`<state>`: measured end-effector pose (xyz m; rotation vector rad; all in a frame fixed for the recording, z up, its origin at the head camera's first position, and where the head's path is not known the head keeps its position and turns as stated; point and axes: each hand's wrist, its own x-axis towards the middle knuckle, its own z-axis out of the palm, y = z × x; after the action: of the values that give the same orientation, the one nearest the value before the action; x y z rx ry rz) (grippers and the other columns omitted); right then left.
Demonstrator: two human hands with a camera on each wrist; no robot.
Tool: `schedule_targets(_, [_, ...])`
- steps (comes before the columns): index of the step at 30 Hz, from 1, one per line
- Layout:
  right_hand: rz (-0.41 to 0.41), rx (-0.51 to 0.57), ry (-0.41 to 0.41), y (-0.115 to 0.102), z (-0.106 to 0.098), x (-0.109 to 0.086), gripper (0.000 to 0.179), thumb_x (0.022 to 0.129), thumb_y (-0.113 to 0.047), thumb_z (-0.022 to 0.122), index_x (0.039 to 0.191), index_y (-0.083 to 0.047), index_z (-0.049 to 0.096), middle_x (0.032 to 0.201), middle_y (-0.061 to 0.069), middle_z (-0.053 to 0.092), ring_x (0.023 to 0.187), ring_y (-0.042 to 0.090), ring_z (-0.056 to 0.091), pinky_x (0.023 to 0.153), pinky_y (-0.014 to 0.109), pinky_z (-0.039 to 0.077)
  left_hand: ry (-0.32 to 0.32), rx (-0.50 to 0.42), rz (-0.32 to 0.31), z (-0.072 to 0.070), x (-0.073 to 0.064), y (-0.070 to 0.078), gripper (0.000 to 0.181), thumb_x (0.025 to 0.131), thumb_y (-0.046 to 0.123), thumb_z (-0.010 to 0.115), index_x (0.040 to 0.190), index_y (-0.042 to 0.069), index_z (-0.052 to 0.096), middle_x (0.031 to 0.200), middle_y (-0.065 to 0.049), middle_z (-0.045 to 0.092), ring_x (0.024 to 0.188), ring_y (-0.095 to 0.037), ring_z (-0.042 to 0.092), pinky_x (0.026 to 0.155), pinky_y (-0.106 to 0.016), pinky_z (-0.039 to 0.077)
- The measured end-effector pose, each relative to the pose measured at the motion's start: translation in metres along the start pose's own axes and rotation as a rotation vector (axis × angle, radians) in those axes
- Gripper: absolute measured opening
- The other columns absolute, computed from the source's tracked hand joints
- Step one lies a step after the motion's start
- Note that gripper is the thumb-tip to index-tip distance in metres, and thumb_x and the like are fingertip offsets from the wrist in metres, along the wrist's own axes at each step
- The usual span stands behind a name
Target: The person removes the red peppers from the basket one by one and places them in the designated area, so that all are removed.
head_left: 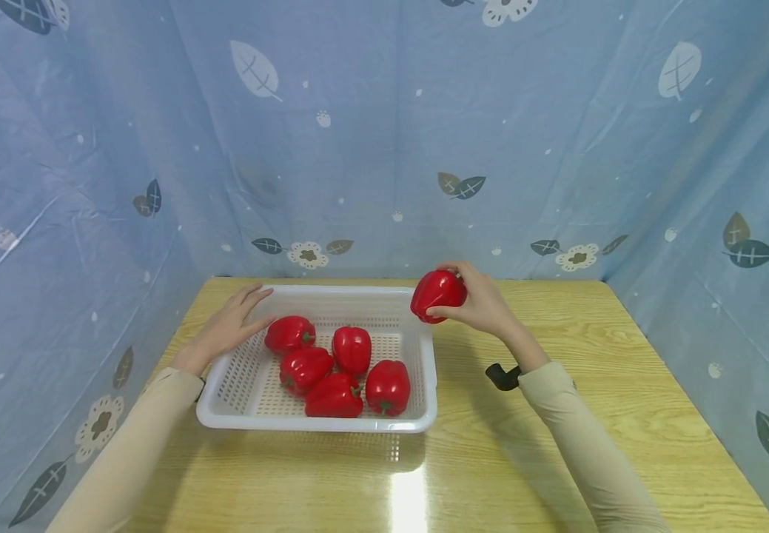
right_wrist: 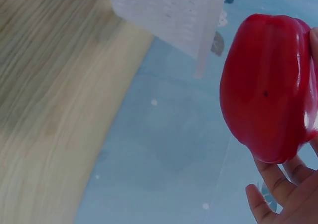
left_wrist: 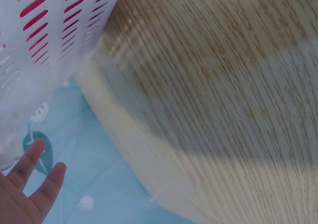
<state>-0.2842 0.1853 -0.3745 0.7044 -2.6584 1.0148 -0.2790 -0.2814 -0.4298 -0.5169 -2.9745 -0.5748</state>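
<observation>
Red pepper [head_left: 434, 292], gripped by the right hand [head_left: 485, 302], is raised at the far right corner of the white basket [head_left: 317, 424], left hand [head_left: 227, 326] relaxed at its left end, apparently mid-carry, the next move calling for a steady hold.

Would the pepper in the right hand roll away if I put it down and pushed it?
The pepper would probably wobble more than roll smoothly, because its sides are lumpy. Its shiny skin may be slippery. It's likely stiff, since it shows no sag in the right hand.
</observation>
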Motion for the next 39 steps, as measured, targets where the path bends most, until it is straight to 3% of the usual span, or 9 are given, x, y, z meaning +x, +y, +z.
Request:
schedule_targets(20, [0.123, 0.029, 0.069, 0.033, -0.020, -0.033, 0.078, 0.069, -0.038, 0.081, 0.130, -0.010, 0.042, 0.118, 0.012, 0.053, 0.099, 0.027, 0.051, 0.074, 0.044, 0.053, 0.000, -0.018, 0.003, -0.001, 0.000, -0.001, 0.068, 0.090, 0.052, 0.050, 0.145, 0.017, 0.031, 0.151, -0.018, 0.020, 0.136, -0.043, 0.021, 0.102, -0.066, 0.024])
schedule_targets(27, [0.172, -0.017, 0.073, 0.055, -0.025, -0.049, 0.077, 0.071, -0.041, 0.079, 0.130, -0.010, 0.041, 0.117, 0.012, 0.052, 0.098, 0.027, 0.050, 0.073, 0.043, 0.053, -0.012, -0.024, -0.003, 0.001, 0.000, -0.001, 0.069, 0.090, 0.052, 0.050, 0.146, 0.018, 0.029, 0.152, -0.017, 0.019, 0.136, -0.043, 0.020, 0.101, -0.067, 0.023])
schedule_targets(39, [0.244, -0.005, 0.090, 0.090, -0.032, -0.074, 0.078, 0.073, -0.041, 0.077, 0.133, -0.008, 0.040, 0.122, 0.016, 0.048, 0.101, 0.032, 0.049, 0.072, 0.048, 0.053, -0.013, -0.025, -0.012, 0.000, 0.000, -0.001, 0.070, 0.090, 0.055, 0.048, 0.146, 0.019, 0.029, 0.152, -0.016, 0.018, 0.136, -0.042, 0.019, 0.101, -0.067, 0.023])
